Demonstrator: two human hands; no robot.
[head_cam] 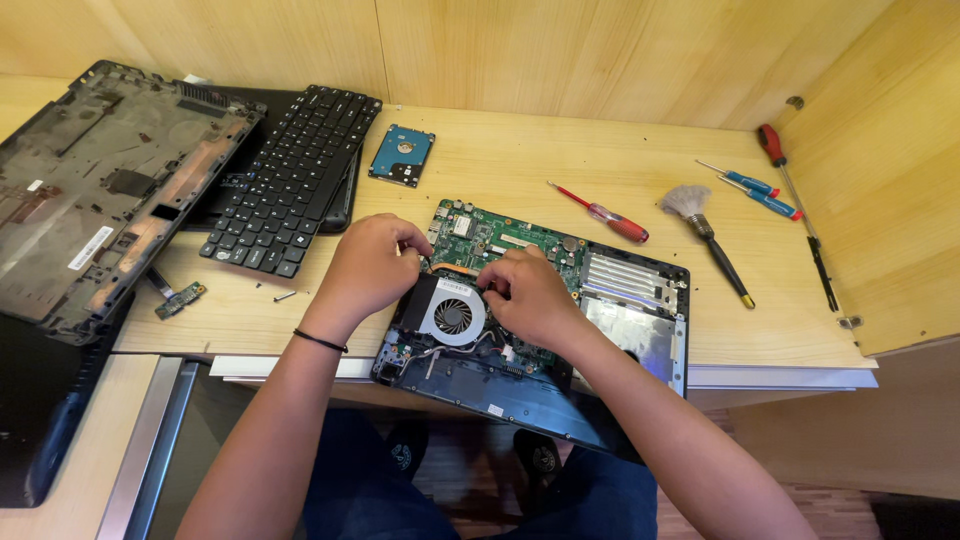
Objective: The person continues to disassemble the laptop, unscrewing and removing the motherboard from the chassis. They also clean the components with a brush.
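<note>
An opened laptop base (640, 330) lies at the desk's front edge, its green motherboard (500, 235) and round cooling fan (452, 315) exposed. My left hand (368, 265) rests on the board's left end, its fingers curled down by the copper heat pipe above the fan. My right hand (528, 295) sits just right of the fan, fingertips pinched together over the board. Whether either hand grips a small part is hidden by the fingers. A black band circles my left wrist.
A detached black keyboard (290, 180) and a laptop shell (100, 190) lie at the left, a hard drive (402, 155) behind the board. A red screwdriver (605, 213), a brush (705, 235) and further screwdrivers (765, 190) lie right. A small green board (180, 300) sits front left.
</note>
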